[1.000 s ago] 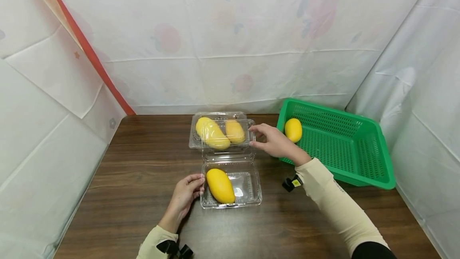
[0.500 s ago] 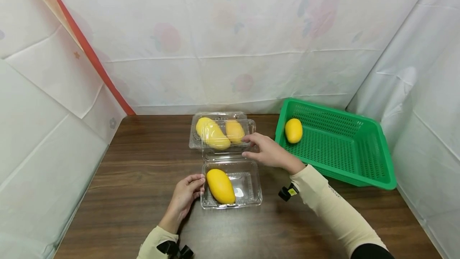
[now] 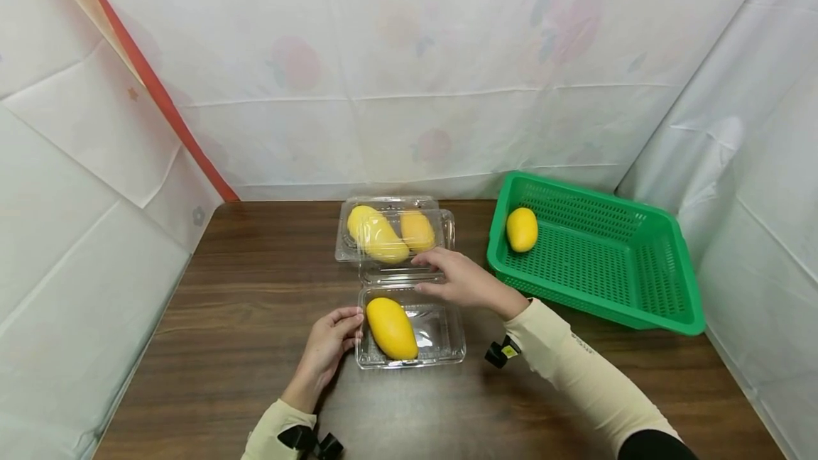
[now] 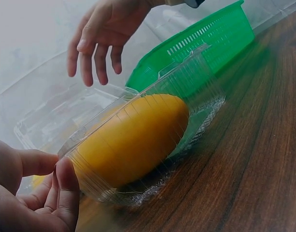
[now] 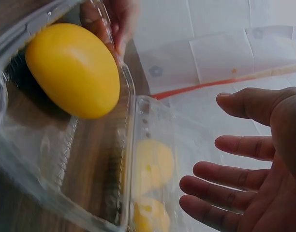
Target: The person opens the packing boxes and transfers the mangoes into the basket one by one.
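A clear plastic clamshell box (image 3: 441, 353) lies with its lid raised back, and one yellow mango (image 3: 392, 329) rests in the left part of its base. My left hand (image 3: 329, 343) pinches the left rim between thumb and fingers, as the left wrist view shows closely. Over the hinge side hovers my right hand (image 3: 463, 279), fingers spread and slightly bent, holding nothing. In the right wrist view its palm (image 5: 278, 179) faces the box. Behind the lid, a second clear box (image 3: 345, 250) contains two mangoes (image 3: 380, 236), seen through the plastic.
To the right stands a green perforated basket (image 3: 601, 261) with a single mango (image 3: 522, 230) at its left end. The brown wooden table (image 3: 211, 346) is bounded by a white patterned sheet (image 3: 396, 55) at the back and sides.
My right hand has moved from the lid's right edge toward me and to the left, down over the hinge. The left hand keeps its pinch on the rim; the box has stayed put.
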{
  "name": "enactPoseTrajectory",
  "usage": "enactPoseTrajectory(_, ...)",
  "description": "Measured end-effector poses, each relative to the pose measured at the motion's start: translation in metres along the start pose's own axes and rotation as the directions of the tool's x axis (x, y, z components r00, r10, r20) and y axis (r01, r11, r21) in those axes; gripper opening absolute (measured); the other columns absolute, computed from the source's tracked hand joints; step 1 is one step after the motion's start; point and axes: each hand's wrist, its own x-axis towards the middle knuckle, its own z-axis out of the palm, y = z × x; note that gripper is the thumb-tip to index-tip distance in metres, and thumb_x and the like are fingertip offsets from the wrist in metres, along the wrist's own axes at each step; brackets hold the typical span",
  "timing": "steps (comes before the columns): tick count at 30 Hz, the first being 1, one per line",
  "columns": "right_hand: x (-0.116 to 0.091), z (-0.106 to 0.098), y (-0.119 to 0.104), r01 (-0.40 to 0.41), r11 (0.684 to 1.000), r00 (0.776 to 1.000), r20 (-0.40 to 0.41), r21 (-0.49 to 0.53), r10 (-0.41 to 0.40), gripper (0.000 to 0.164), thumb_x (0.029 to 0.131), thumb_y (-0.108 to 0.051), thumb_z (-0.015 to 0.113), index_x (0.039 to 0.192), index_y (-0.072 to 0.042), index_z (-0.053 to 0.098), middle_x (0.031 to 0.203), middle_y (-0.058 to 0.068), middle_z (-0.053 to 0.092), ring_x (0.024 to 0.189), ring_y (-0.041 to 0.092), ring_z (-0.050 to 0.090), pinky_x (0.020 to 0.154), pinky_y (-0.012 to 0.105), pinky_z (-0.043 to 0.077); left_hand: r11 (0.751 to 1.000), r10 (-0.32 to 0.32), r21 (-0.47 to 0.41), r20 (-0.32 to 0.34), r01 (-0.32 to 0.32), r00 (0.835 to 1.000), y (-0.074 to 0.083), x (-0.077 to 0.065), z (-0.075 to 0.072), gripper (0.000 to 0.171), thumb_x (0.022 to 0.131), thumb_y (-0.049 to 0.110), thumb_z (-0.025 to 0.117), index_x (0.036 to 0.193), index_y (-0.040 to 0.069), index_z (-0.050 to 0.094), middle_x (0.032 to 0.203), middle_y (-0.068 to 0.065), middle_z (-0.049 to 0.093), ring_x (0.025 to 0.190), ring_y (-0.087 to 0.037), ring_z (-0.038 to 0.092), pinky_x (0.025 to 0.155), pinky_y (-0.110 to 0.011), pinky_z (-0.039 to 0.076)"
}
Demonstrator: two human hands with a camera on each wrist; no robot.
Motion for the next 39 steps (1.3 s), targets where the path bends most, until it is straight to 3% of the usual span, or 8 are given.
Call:
enactPoseTrajectory(10,0.004,0.009,-0.009,0.004,1.0,1.0,0.014,0.0,-0.004,0.042,0.093,-0.028,0.066,0.127,-0.005,0.058,0.127,0.014,0.061,0.11,0.03,0.061,0.093,0.041,0.053,1.0,-0.006,0.009,-0.001,0.006,1.0,0.0,0.0,-0.001,0.026,0.094,0.005,0.061,0.115,-0.009,0.056,0.081,0.0,0.062,0.064,-0.007,0.057,0.058,-0.017,0.051)
enactPoseTrajectory(25,0.001,0.036,-0.019,-0.056,0.998,0.994,0.096,0.012,0.055,0.047,0.092,-0.03,0.067,0.13,-0.005,0.056,0.125,0.015,0.062,0.11,0.029,0.062,0.091,0.042,0.053,1.0,0.011,0.004,0.0,-0.011,1.0,-0.002,0.001,-0.001,0.023,0.092,0.003,0.061,0.112,-0.009,0.058,0.079,0.0,0.061,0.063,-0.008,0.057,0.057,-0.017,0.051)
enactPoseTrajectory(39,-0.002,0.058,-0.02,-0.108,0.994,0.987,0.115,-0.019,0.11,0.055,0.089,-0.034,0.07,0.134,-0.007,0.054,0.13,0.013,0.061,0.114,0.027,0.062,0.096,0.041,0.052,1.0,0.008,0.014,0.0,-0.008,1.0,-0.002,0.001,-0.001,0.026,0.093,0.005,0.062,0.114,-0.01,0.057,0.08,0.0,0.061,0.063,-0.007,0.057,0.058,-0.017,0.051)
